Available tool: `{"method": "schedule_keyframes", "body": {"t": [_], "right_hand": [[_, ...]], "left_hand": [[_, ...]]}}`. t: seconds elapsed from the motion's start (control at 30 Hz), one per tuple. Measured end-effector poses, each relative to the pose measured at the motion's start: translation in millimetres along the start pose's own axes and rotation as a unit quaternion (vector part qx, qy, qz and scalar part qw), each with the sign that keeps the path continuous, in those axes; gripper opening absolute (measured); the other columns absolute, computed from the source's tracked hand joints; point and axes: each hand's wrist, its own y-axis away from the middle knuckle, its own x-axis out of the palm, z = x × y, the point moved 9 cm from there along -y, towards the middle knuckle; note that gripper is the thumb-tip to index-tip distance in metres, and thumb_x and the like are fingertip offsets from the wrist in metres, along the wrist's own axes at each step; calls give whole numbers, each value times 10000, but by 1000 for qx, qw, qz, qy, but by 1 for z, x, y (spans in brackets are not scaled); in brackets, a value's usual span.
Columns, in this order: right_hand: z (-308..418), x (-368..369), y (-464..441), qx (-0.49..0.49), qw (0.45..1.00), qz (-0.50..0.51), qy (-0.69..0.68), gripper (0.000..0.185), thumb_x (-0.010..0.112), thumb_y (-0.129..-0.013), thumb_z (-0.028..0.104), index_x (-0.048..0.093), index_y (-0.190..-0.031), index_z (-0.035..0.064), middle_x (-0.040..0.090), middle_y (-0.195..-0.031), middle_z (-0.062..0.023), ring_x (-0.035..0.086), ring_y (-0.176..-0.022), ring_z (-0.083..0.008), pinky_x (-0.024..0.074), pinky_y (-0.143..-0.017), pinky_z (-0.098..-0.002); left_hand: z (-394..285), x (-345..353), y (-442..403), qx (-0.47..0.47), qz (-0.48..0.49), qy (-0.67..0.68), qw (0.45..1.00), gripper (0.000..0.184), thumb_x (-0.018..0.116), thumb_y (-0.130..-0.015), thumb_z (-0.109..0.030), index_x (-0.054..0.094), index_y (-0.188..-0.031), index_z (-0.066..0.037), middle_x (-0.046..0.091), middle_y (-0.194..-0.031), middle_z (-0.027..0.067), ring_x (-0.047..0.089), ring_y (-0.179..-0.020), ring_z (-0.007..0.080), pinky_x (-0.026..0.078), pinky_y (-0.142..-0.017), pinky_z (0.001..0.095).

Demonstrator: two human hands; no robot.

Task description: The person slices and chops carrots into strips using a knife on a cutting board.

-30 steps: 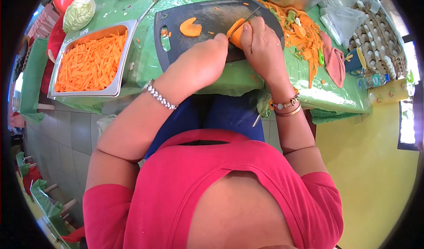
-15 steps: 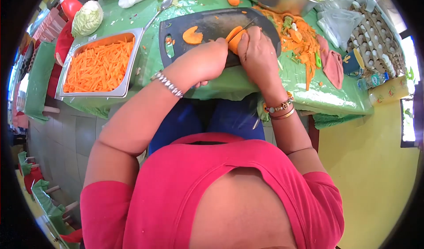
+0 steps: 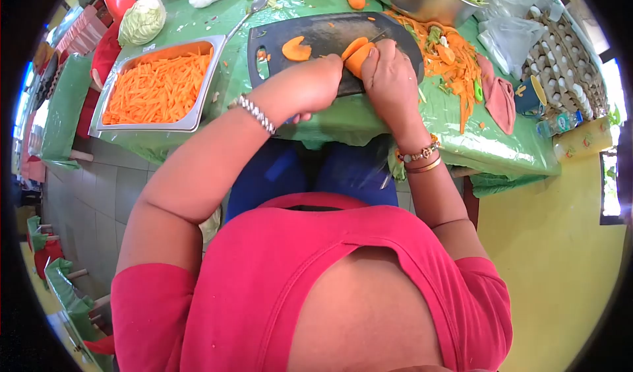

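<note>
On the dark cutting board [image 3: 316, 39], my right hand [image 3: 390, 78] grips a thick piece of peeled carrot [image 3: 359, 61] from its right side, fingers curled over it. My left hand [image 3: 315, 85] is closed around the knife's handle, which the fist hides. The thin knife blade [image 3: 378, 36] shows beyond the carrot, between the held piece and a carrot slice [image 3: 355, 46] leaning off it. A curved carrot offcut [image 3: 297, 49] lies on the board farther left.
Left stands a metal tray [image 3: 217, 55] of carrot sticks with a spoon [image 3: 259, 2] behind it. A cabbage [image 3: 142, 20] sits beyond. Carrot peelings [image 3: 452, 65], a pink cloth [image 3: 499, 101], a mug [image 3: 529, 96] and egg trays [image 3: 560, 62] are right. A metal bowl [image 3: 422, 2] stands behind.
The view has shifted slightly, so the table things appear a little farther right. Both hands stay at the carrot, and the slice stands slightly more apart from the held piece.
</note>
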Motion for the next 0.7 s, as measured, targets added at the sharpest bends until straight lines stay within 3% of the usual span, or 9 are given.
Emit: {"method": "schedule_keyframes", "body": {"t": [0.2,0.27,0.4,0.47,0.5,0.57,0.63,0.7], "right_hand": [[-13,4,6,60,997,26,-38,167,547,-977,149,523,-866,26,626,-682,-182,633,-649,-381,530,-618,-458],[-3,-1,4,17,1000,0,0,156,540,-980,142,528,-876,25,624,-667,-181,629,-632,-389,529,-617,-460],[-9,0,4,36,999,-1,-34,195,577,-976,196,535,-879,32,629,-726,-168,631,-660,-367,531,-599,-443],[8,-10,3,-68,995,-59,40,274,625,-961,285,541,-877,38,627,-813,-161,629,-705,-341,538,-584,-414],[13,-11,4,-69,995,-56,44,274,625,-961,285,541,-877,38,627,-813,-161,629,-705,-341,538,-584,-414],[21,1,7,-28,996,19,86,362,667,-928,370,544,-879,34,618,-884,-169,623,-742,-326,547,-591,-395],[12,8,4,-29,995,28,89,385,674,-921,386,542,-882,27,613,-843,-178,630,-731,-333,555,-610,-399],[-11,14,2,68,995,60,37,390,686,-912,390,540,-879,30,602,-818,-176,636,-728,-337,554,-621,-405]], "left_hand": [[9,0,10,-27,14,12,999,181,431,-1019,-120,397,-1053,55,595,-663,180,605,-441,242,477,-367,384],[3,-1,-4,-28,0,6,1000,196,431,-1023,-129,407,-1062,61,597,-663,176,614,-452,241,484,-375,388],[3,0,-2,-22,-2,-10,1000,204,428,-1022,-130,419,-1079,65,601,-673,172,618,-461,241,494,-386,388],[3,3,-4,-18,-27,-7,999,202,426,-1020,-123,427,-1094,65,604,-674,165,617,-462,241,500,-394,385],[2,3,-5,-14,-25,-5,1000,202,426,-1020,-123,427,-1094,65,604,-674,165,617,-462,241,500,-394,385],[4,3,-4,-27,-15,14,999,204,429,-1018,-117,432,-1105,68,612,-680,163,621,-466,243,503,-398,384],[0,1,5,5,-23,12,1000,181,427,-1011,-101,427,-1082,66,613,-681,176,624,-461,252,501,-389,388],[3,0,22,-4,-29,10,1000,158,422,-1002,-86,420,-1047,65,606,-676,191,618,-447,260,493,-377,391]]}}
